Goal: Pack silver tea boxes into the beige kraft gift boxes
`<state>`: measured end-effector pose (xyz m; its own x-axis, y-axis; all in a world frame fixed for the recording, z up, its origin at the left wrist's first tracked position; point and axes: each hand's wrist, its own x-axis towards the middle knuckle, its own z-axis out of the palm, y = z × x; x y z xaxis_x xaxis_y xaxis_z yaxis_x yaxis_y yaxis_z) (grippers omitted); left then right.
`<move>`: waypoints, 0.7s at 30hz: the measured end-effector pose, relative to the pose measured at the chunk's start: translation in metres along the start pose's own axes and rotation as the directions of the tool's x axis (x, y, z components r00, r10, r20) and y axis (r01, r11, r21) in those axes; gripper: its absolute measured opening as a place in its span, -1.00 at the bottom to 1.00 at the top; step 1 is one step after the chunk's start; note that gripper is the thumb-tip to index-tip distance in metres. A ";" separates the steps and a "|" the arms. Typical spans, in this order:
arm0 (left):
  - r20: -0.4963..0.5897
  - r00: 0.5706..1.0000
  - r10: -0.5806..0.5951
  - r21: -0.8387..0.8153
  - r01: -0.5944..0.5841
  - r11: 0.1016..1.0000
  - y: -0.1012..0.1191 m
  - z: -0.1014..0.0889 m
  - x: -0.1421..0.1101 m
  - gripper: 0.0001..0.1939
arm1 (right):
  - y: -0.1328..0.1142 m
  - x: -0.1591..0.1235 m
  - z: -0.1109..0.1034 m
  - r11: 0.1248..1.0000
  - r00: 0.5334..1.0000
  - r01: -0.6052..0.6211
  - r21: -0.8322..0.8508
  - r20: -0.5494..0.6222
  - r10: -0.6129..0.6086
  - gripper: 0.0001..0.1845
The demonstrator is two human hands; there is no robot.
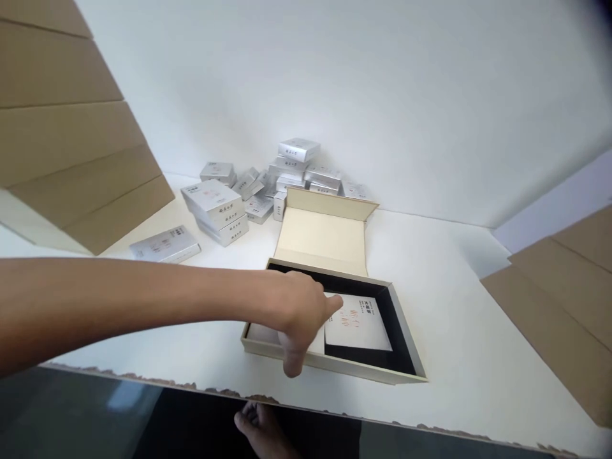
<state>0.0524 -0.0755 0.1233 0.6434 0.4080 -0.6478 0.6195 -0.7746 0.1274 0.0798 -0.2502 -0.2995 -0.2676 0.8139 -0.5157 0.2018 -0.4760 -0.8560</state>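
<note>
Box (354, 371) with a black interior and its lid (325, 236) folded back, lying on a white worktop (468, 319) near the front edge. Inside, a pale carton (363, 331) with red script occupies the right part; a second carton (263, 335) lies to its left, partly covered. Of the hands, the left hand (301, 319) extends over this second carton, thumb and forefinger spread wide; whether it grips the carton cannot be told. The right hand (261, 427) is below the worktop's edge, partly hidden, its hold likewise indeterminable. Behind and to the left, silver cartons (215, 207) lie piled and stacked. Brown boxes (71, 134) flank the scene at left and right.
</note>
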 end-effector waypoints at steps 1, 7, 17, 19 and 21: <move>-0.003 1.000 -0.008 -0.005 0.008 1.000 -0.001 0.000 0.000 0.16 | -0.001 -0.001 -0.001 1.000 1.000 0.008 -0.009 0.013 -0.008 -0.70; -0.061 0.998 -0.015 -0.230 0.000 0.973 -0.006 0.008 0.000 0.33 | -0.006 -0.004 -0.005 0.999 0.999 0.002 -0.052 0.045 0.001 -0.71; -0.150 0.989 0.011 -0.334 -0.061 0.940 -0.006 0.014 0.004 0.34 | -0.009 -0.008 -0.006 0.994 0.998 -0.007 -0.108 0.055 0.013 -0.70; -0.170 0.985 0.032 -0.347 -0.090 0.934 -0.007 0.016 0.004 0.33 | -0.010 -0.008 -0.006 0.993 0.999 -0.002 -0.120 0.051 0.009 -0.71; -0.192 0.979 0.062 -0.360 -0.129 0.924 -0.010 0.018 0.004 0.33 | -0.011 -0.008 -0.006 0.992 0.999 0.004 -0.128 0.049 0.003 -0.72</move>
<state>0.0405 -0.0746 0.1054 0.7550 0.4439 -0.4826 0.6511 -0.5942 0.4722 0.0851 -0.2495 -0.2860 -0.3129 0.7953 -0.5193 0.3197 -0.4266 -0.8460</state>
